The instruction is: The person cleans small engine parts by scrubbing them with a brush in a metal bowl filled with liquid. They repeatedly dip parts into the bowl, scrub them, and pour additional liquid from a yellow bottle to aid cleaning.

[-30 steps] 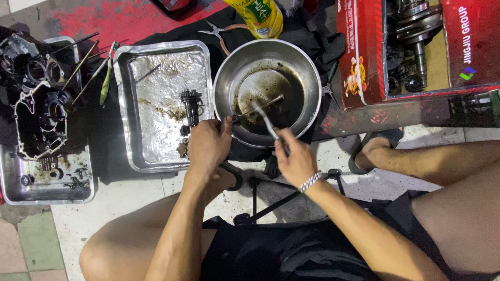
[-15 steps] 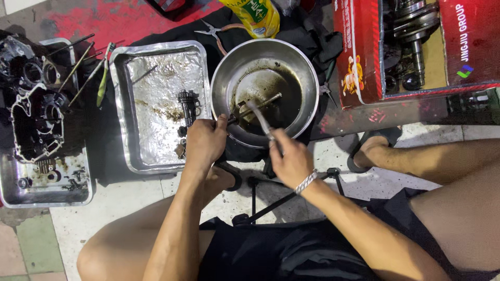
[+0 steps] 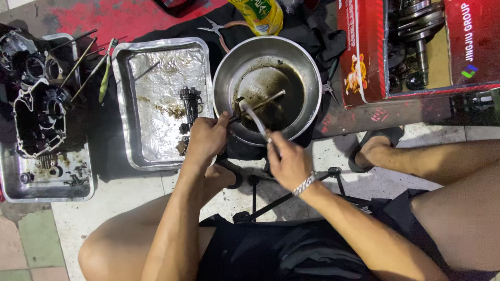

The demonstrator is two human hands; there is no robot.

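Note:
A round steel basin (image 3: 307, 62) with dark oily liquid sits on the floor in front of me. My left hand (image 3: 207, 138) grips a long metal shaft (image 3: 263, 100) by its near end, the shaft lying across the basin's rim into the liquid. My right hand (image 3: 287, 158) holds a thin brush (image 3: 255, 120) by the handle, its head touching the shaft near the basin's left rim. A metal bracelet (image 3: 304, 183) is on my right wrist.
A foil-lined tray (image 3: 130, 104) with a gear shaft (image 3: 188, 102) lies left of the basin. Farther left, a tray (image 3: 78, 190) bears an engine case (image 3: 39, 112) and rods. A red cardboard box (image 3: 364, 52) with a crankshaft stands at right. A yellow bottle (image 3: 260, 14) and pliers lie behind.
The brush head has slid left along the shaft towards the basin's near-left rim. My right hand shifted slightly left. The left hand keeps its grip.

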